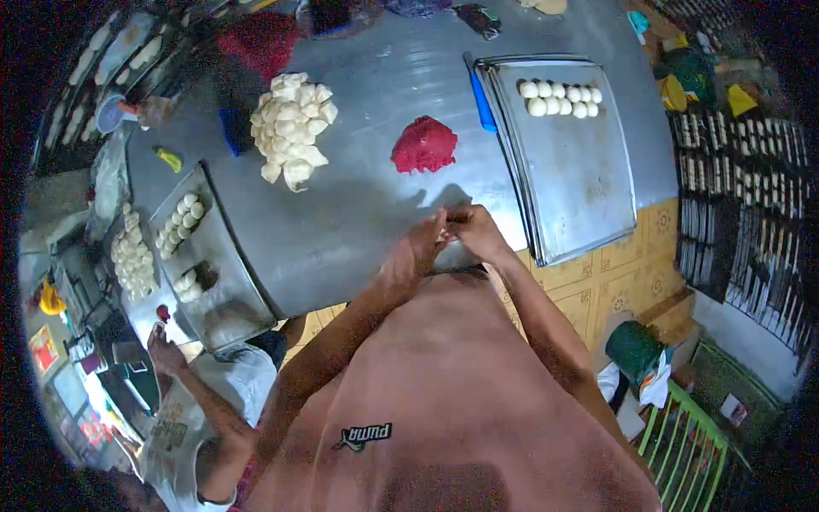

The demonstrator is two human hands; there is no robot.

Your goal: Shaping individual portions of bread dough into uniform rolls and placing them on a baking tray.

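My left hand (415, 246) and my right hand (479, 232) meet in front of my body at the table's near edge. Their fingers are closed together around a small pale piece of dough (442, 237), mostly hidden by the fingers. Just beyond them, a mound of crumbly red filling (425, 145) lies on the metal table (358, 230). Farther left is a heap of cut white dough pieces (294, 124). To the right of my hands, a stack of flat metal trays (576, 188) carries two rows of round white dough balls (559, 99) at its far end.
At the left, a co-worker's hand (165, 352) works beside another tray (226, 299) with dough balls and a second dough heap (133, 260). A blue-handled tool (483, 102) lies against the tray stack. Racks of filled trays (751, 171) stand right; a green slatted chair (682, 439) is lower right.
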